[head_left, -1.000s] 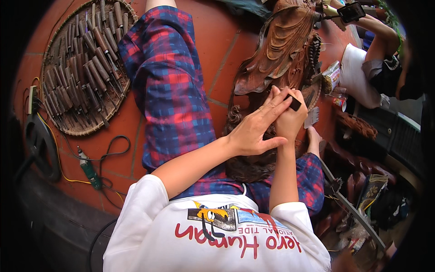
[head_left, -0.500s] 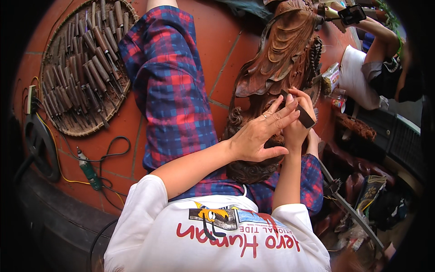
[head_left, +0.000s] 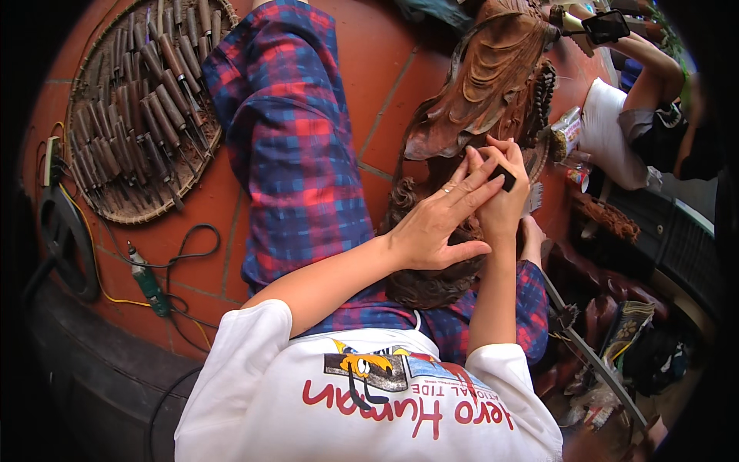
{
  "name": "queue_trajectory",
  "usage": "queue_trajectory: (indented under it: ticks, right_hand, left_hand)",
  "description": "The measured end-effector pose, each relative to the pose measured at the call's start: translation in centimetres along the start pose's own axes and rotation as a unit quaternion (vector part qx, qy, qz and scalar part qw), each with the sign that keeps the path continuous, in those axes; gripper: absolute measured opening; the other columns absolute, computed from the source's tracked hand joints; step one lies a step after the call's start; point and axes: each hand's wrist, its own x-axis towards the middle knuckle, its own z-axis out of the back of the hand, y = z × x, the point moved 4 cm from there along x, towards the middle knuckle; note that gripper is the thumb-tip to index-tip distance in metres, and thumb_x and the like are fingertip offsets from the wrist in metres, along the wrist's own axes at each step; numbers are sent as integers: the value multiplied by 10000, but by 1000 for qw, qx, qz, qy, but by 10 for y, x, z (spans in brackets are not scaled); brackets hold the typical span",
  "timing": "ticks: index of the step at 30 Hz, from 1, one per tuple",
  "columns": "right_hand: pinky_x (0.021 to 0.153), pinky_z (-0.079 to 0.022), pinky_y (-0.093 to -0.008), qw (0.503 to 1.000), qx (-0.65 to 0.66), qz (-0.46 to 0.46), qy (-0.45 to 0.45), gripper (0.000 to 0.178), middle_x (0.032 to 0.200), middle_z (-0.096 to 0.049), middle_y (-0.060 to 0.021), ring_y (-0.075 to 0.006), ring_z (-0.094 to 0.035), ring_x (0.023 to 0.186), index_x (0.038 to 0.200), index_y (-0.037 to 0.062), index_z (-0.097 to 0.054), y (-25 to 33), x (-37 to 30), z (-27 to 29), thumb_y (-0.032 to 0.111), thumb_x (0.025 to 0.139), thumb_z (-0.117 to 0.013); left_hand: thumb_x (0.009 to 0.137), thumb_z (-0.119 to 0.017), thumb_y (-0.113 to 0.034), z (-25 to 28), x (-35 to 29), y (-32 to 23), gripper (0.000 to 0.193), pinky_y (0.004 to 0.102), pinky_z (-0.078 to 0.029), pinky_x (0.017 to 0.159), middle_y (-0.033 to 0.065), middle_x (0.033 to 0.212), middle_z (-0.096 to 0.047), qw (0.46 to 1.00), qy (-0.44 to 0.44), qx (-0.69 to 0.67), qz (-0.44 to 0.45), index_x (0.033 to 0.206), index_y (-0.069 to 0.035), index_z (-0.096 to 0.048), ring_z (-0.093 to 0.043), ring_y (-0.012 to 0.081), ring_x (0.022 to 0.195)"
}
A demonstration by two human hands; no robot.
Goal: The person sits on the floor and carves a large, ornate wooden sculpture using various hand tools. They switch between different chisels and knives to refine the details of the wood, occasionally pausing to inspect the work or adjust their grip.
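A dark brown wood carving [head_left: 496, 65] with flowing folds lies across my lap and the floor in front of me. My right hand [head_left: 504, 208] is closed round a small dark strip, apparently sandpaper [head_left: 505, 179], over the carving's middle. Across the right fingers and the strip lies my left hand [head_left: 443, 223], its fingers stretched out, thumb apart and a ring on one finger. Both hands partly hide the carving beneath them. Curly carved wood [head_left: 431, 281] shows below my left hand.
At the left, a round woven tray [head_left: 142, 215] carries several wood-handled carving tools. A green rotary tool [head_left: 150, 289] with its cord lies on the red tile floor [head_left: 389, 100]. Another person's arm [head_left: 647, 58] is at the upper right, near a phone on a holder [head_left: 606, 28].
The strip has turned and drawn in between my fingers, showing less of its length. My right hand has shifted slightly, and my left fingers have come closer over it.
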Motion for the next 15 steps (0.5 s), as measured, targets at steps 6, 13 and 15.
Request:
queue_trajectory:
  ticks: [6,13,15]
  right_hand:
    - [1025,-465,-406,998,54,28,-3,147,899,-696,-145,-250,-675,809,962,-52,-721,-12,9,7,70,880,-713]
    - [988,-475,-378,999,37,-36,-18,155,852,-664,-147,-269,-667,802,912,-40,-695,-5,0,0,96,863,-752]
    - [1041,-454,-398,995,90,-22,-25,138,848,-662,-149,-278,-667,800,905,-33,-696,-17,3,5,87,860,-747]
  left_hand:
    - [876,-717,-449,-5,13,1,872,498,-220,1215,187,1651,-175,1000,6,-17,-15,1554,-70,-321,-120,424,1520]
    - [872,-723,-446,0,4,1,879,500,-220,1215,192,1650,-171,1000,11,-8,4,1552,-58,-322,-116,431,1518]
    - [868,-726,-454,-4,14,-2,888,501,-222,1214,192,1651,-169,1000,8,-11,-23,1552,-59,-321,-119,437,1516]
